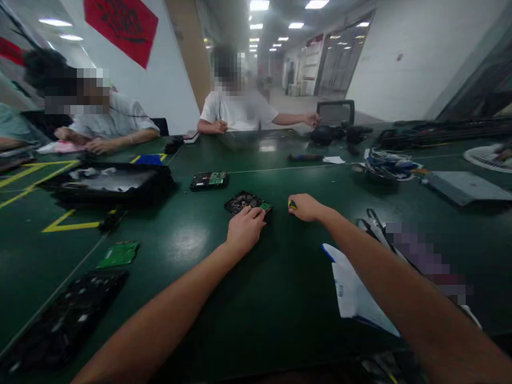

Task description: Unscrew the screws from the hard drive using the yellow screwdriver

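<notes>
My left hand (pixel 246 228) grips the near edge of a hard drive (pixel 241 200) lying on the dark green table, its fingers curled over it. The drive shows a dark casing with a round pattern and a piece of green circuit board at its right end. To the right, apart from the drive, my right hand (pixel 306 208) is closed around a small tool with a yellow and dark handle (pixel 293 204); the rest of the tool is hidden. Another hard drive (pixel 208 180) with its circuit board upward lies farther back on the left.
At left are a black tray (pixel 116 184), a green circuit board (pixel 119 254) and a stack of dark drive parts (pixel 68 314). A white-and-blue packet (pixel 356 290) lies under my right forearm. Cables (pixel 388 164) and a metal box (pixel 468 186) are at right. Two people (pixel 236 109) sit opposite.
</notes>
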Tool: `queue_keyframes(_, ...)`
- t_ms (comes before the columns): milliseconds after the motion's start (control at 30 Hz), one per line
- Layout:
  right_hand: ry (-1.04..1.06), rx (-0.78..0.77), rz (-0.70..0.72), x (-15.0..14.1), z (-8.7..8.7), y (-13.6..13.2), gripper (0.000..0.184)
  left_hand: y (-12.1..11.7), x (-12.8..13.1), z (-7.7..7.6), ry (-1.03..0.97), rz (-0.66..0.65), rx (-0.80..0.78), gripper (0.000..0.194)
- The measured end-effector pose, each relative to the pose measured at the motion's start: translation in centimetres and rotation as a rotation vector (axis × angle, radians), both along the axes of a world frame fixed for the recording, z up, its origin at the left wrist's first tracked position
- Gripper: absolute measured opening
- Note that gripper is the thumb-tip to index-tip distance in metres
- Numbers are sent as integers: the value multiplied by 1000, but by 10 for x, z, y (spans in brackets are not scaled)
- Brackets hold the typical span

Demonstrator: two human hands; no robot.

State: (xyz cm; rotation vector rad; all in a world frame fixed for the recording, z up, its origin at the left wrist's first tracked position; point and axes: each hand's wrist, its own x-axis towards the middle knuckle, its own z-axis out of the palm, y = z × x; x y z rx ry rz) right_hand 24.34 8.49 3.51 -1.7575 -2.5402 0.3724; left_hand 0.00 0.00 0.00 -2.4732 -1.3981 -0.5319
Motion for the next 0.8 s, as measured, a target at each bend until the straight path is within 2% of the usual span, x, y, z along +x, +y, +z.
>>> queue_keyframes(133,30,3,-59,15,7,-1,11,-3,6,-2,-12,-72,-17,32)
queue_keyframes(267,78,6,-226,31,15,-3,16,-7,16,-3,-37,-232,-67,35)
queue_keyframes(367,234,-100,-334,33,11,-9,14,-7,23,-3,-53,-289,-91,37)
queue_keyframes(433,253,-88,-284,29,4,-13,17,-6,26,-3,-69,-283,-98,37)
queue_keyframes(533,192,43,-142,23,-8,-16,17,-4,25,-5,-88,-261,-109,37)
queue_keyframes(700,143,93,-120,23,-23,-15,14,-3,24,-8,-140,-266,-113,41)
queue_keyframes(800,135,118,-137,24,-27,-17,16,-4,30,-10,-146,-223,-103,41)
